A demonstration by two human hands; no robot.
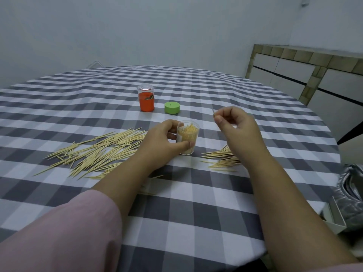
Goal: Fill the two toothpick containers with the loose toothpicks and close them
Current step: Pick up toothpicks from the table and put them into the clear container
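We see both hands over a round desk point(196, 203) covered in a grey-and-white checked cloth. The left hand point(163, 140) curls around a clear plastic toothpick container point(188, 139) that stands upright on the desk, open at the top and packed with pale wooden toothpicks; the thumb lies across its near side and the fingers wrap the far side. The right hand point(234, 122) is raised just to the right of that container, apart from it, with thumb and forefinger pinching a single thin toothpick point(214, 112) whose tip points up and to the left.

A large loose scatter of wooden toothpicks point(94, 154) lies flat on the desk to the left of the left hand, fanned out in roughly parallel lines. A smaller heap of toothpicks point(222, 158) lies to the right of the container, partly hidden behind the right forearm.

Farther back, well apart from the hands, an orange-labelled clear container point(146, 98) stands upright; we cannot tell how full it is. Just beside it to the right sits a round green plastic lid point(172, 107), lying flat on the cloth. A pink sleeve point(64, 232) covers the left arm near the bottom of the view.
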